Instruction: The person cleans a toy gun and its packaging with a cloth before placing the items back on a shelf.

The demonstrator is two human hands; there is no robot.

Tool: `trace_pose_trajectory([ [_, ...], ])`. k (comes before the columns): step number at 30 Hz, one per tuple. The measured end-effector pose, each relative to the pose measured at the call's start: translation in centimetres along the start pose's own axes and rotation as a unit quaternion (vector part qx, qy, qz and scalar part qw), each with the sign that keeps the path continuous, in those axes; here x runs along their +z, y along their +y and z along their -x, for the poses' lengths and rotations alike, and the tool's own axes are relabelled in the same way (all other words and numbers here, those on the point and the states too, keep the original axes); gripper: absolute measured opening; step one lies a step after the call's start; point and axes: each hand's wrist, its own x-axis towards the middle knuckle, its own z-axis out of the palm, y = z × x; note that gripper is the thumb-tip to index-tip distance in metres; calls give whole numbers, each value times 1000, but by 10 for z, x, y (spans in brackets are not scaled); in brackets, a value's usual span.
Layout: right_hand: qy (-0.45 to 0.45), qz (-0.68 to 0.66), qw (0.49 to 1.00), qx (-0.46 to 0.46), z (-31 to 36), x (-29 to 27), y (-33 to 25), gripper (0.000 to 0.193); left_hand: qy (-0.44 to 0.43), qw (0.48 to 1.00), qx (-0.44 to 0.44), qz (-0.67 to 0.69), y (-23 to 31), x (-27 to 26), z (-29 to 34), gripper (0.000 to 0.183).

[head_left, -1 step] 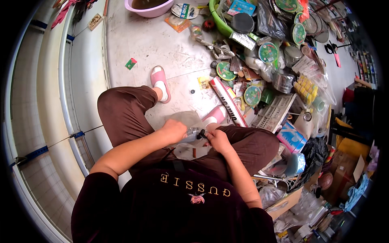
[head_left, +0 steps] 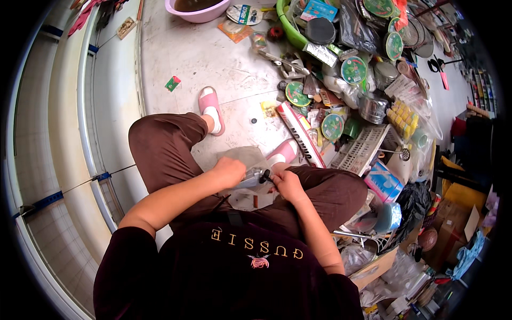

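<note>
Fingers of left hand (head_left: 228, 172) curl shut around a small grey metal object (head_left: 250, 178); fingers of right hand (head_left: 287, 184) pinch together on its dark end (head_left: 265, 174). Object sits between the two hands, just above the lap, between the knees; exact kind cannot be told, too small & partly hidden by the hands. Under it, on the floor betw. the legs, lies a crumpled clear plastic bag (head_left: 242, 156).

Person is seated, wearing brown trousers (head_left: 165, 144) & a dark shirt (head_left: 234, 272). Feet in pink slippers: one (head_left: 210, 109) on the left, well fwd of the knee; the other (head_left: 282, 152) just beyond the right hand.

Floor (head_left: 208, 58) is pale, scuffed. Right of the legs: dense clutter incl. round green-faced discs (head_left: 354, 69), a red-and-white long box (head_left: 298, 130), a white slatted basket (head_left: 362, 149), a light-blue carton (head_left: 383, 181). Far top: pink basin (head_left: 197, 12) w. dark liquid; green tub (head_left: 288, 29) beside it. Small green-red card (head_left: 172, 83) lies alone on the floor, apart from the rest. Left edge: curved white wall w. rails (head_left: 85, 154).
</note>
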Motion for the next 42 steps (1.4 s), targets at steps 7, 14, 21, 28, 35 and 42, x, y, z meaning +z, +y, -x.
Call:
trace_pose_trajectory([
  [7, 113, 71, 989, -68, 18, -12, -39, 24, 75, 993, -62, 69, -17, 6, -7, 27],
  [14, 172, 189, 905, -339, 30, 9, -33, 29, 136, 983, -69, 101, -19, 5, -11, 26],
  [21, 201, 228, 933, -192, 34, 7, -21, 24, 196, 977, -48, 67, -21, 2, -10, 21],
  [28, 210, 113, 941, -241, 21, 18, -27, 26, 203, 979, 29, 7, -12, 9, -6, 21],
  [35, 255, 270, 887, -276, 21, 5, -54, 28, 221, 965, -46, 134, -26, 12, -20, 11],
  [42, 206, 106, 952, -198, -1, 3, -38, 31, 298, 928, -72, 212, -17, -6, -19, 18],
])
